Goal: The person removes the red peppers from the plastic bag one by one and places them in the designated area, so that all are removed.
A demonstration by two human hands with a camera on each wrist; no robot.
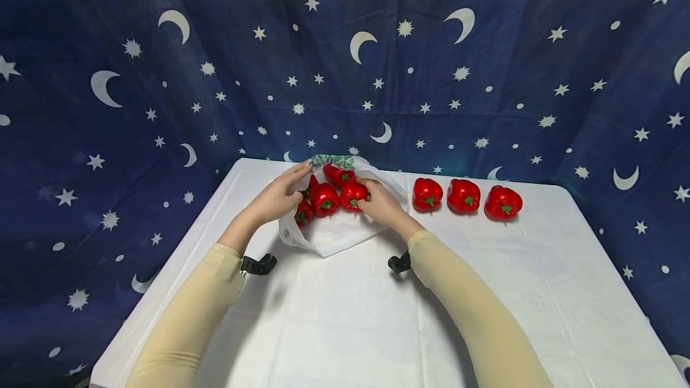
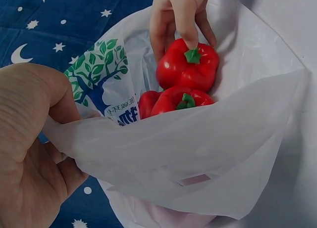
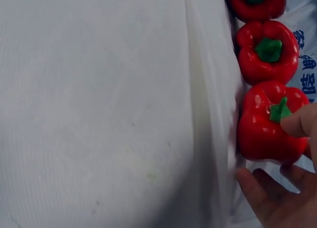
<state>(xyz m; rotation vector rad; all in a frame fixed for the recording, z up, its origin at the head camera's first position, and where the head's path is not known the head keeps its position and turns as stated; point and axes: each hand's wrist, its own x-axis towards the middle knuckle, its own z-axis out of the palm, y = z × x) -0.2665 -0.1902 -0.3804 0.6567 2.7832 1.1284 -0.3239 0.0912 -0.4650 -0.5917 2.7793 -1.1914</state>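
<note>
A white plastic bag (image 1: 336,242) with a green tree print lies open on the table, several red bell peppers (image 1: 324,201) inside its mouth. My left hand (image 1: 276,199) holds the bag's left rim; in the left wrist view the plastic (image 2: 183,151) runs between its thumb and fingers. Inside the mouth, my right hand (image 1: 380,203) grips the rightmost bell pepper (image 1: 351,196) there. Its thumb presses by the green stem in the right wrist view, on the pepper (image 3: 265,134) nearest the hand. The lower peppers are partly hidden by the bag's front wall.
Three more red bell peppers stand in a row right of the bag: a near one (image 1: 427,195), a middle one (image 1: 463,196) and a far one (image 1: 503,203). A white cloth covers the table (image 1: 345,322). Behind it hangs a dark blue curtain (image 1: 334,76) with moons and stars.
</note>
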